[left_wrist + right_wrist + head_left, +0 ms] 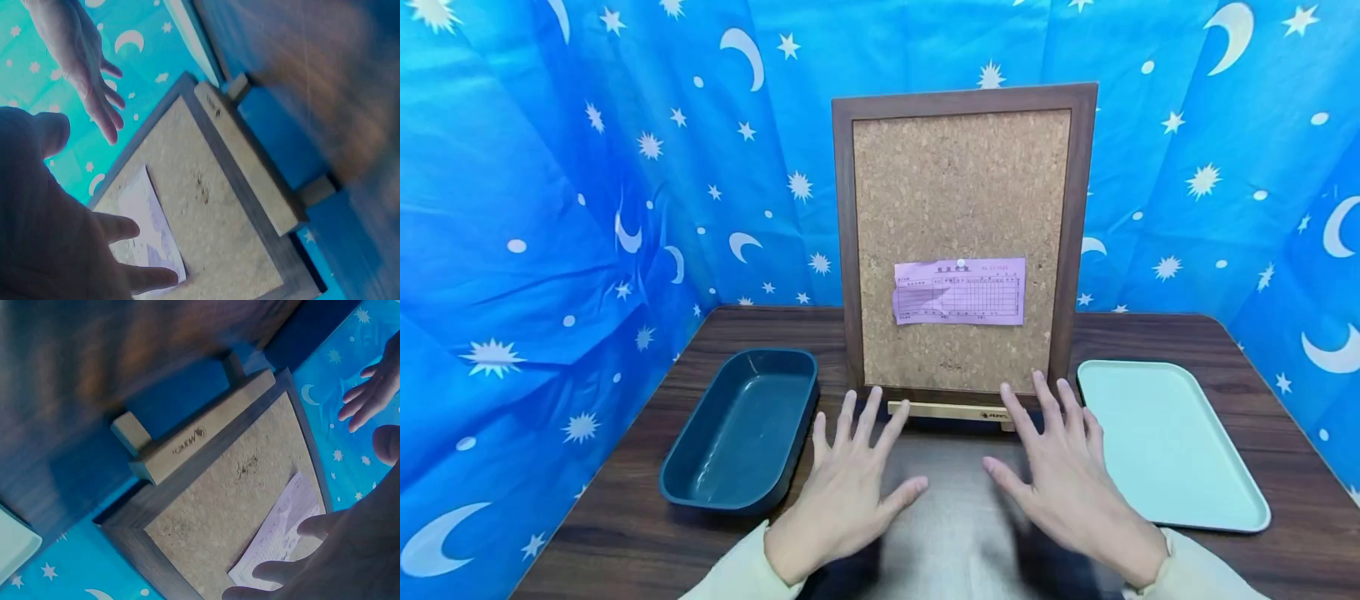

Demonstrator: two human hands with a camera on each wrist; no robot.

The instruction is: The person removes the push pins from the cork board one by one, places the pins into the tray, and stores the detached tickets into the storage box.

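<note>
A cork board (955, 192) in a dark wooden frame stands upright on a small light-wood stand (951, 410). Pinned low on the cork by a white pushpin (961, 262) is a pink printed form (958, 292). My left hand (850, 492) hovers before the board's lower left, palm down, fingers spread. To its right, my right hand (1063, 479) mirrors it, fingers spread toward the board's lower right corner. Neither hand holds anything. Both wrist views show the form (150, 231) and the stand's bar (206, 428) beyond the fingers.
A dark blue rectangular tub (737, 429) sits on the table left of the board. On the right lies a pale green tray (1172, 442). Blue curtain (760, 167) with moons and stars surrounds the dark wood table (617, 517) on the back and sides.
</note>
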